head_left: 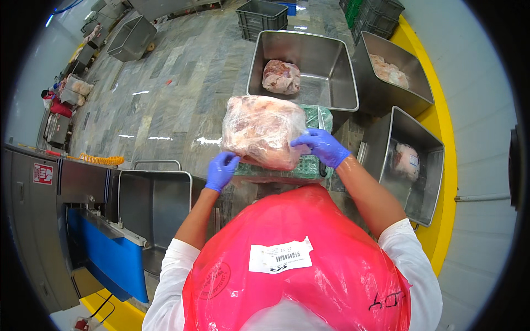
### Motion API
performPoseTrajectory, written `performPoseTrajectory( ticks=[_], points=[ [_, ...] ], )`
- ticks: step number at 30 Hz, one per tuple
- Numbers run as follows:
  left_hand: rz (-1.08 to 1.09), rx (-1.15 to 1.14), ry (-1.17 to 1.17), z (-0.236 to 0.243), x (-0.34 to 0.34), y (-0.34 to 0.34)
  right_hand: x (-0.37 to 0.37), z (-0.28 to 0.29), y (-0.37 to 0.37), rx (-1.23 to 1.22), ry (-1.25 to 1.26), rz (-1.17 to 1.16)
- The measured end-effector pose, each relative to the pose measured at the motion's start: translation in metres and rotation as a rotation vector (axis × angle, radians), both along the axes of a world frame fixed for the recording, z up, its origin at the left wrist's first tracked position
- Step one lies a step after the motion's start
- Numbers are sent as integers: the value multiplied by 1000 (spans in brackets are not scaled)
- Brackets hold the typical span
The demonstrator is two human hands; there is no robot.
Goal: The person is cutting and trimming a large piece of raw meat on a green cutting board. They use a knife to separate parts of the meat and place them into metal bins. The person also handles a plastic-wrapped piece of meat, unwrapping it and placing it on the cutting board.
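Note:
A large block of pale pink frozen meat (264, 129), wrapped in clear plastic film, lies in front of me on a green support (316, 115). At the block's near left corner, my left hand (222, 170), in a purple glove, is closed with its fingertips at the film's edge. My right hand (327, 148), gloved alike, pinches the plastic film (300, 138) on the block's right side. What looks like a knife lies along the green support's right edge, its dark handle (323, 169) toward me and partly hidden by my right hand.
Beyond the block stands a steel bin (345, 77) holding another meat block (281, 76). Two more steel bins with meat line the right wall (428, 190) (417, 83). At left are a steel bin (149, 190) and a machine with a blue panel (105, 248). Grey crates (262, 16) stand farther off.

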State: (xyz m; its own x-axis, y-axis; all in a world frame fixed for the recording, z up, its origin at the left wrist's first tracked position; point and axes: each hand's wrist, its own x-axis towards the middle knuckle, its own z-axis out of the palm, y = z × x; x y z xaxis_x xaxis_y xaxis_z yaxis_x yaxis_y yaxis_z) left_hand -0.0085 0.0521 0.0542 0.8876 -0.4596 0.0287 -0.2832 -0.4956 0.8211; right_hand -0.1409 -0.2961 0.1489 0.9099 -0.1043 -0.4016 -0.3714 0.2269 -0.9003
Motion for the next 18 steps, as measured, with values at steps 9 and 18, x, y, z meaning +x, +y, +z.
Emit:
performPoseTrajectory(
  ticks=[9,18],
  points=[
    [-438,59,-64,57,-44,-122,-7,11,51,-67,-80,226],
    [-529,67,139,77,-42,-119,-12,-32,25,704,27,-98]
  ],
)
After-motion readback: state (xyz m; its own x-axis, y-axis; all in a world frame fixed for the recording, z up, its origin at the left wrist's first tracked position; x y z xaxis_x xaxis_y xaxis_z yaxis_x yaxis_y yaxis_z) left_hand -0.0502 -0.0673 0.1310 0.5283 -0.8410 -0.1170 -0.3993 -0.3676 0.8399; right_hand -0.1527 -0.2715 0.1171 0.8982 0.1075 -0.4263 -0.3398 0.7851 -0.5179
